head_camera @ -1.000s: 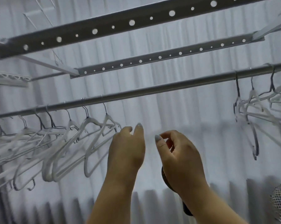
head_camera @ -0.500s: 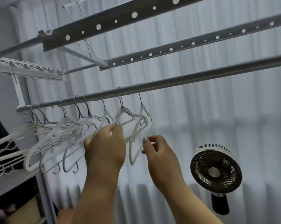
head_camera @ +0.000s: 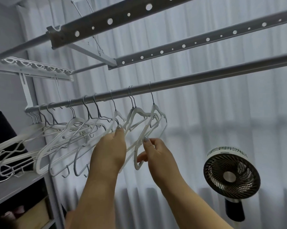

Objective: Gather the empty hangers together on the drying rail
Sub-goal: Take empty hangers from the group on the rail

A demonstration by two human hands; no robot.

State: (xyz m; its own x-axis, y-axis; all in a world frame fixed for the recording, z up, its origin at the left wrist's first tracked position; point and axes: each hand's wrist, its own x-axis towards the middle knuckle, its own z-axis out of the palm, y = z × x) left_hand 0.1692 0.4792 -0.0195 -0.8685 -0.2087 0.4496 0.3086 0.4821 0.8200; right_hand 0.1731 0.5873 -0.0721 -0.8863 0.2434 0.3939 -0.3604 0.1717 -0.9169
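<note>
A grey round drying rail [head_camera: 205, 79] runs from lower left to upper right. Several empty white hangers [head_camera: 70, 129] hang bunched along its left half. The rightmost white hanger [head_camera: 156, 111] hangs a little apart from the others. My left hand [head_camera: 111, 151] grips the lower bars of the hangers just left of it. My right hand [head_camera: 156, 152] pinches the ribbed lower arm of the rightmost hanger between thumb and fingers.
Two perforated grey bars [head_camera: 205, 40] cross overhead above the rail. A round fan [head_camera: 231, 175] stands at lower right before white curtains. A white shelf unit [head_camera: 28, 96] with dark items stands at the left.
The view swung left, dropping the right-hand hanger group from sight. Both hands rose from empty air into the left hanger bunch and closed on hangers.
</note>
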